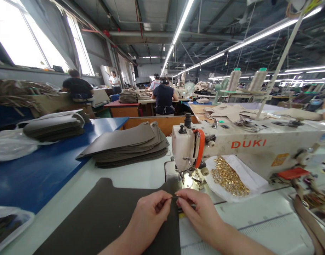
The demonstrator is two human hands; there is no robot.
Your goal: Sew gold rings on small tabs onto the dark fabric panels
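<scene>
Both hands meet in front of the sewing machine, over the right edge of a large dark grey-brown panel that lies flat. My left hand pinches one end of a small dark strip between thumb and fingers. My right hand is closed in a pinch at the strip's other end, where a tiny gold-coloured bit shows; most of that piece is covered by the fingertips. The lit needle area is just beyond my fingers.
A heap of gold rings lies on white sheeting under the machine arm. Stacked dark panels sit behind the large panel. A blue table stands at left, thread cones at right rear. Several people sit or stand farther back.
</scene>
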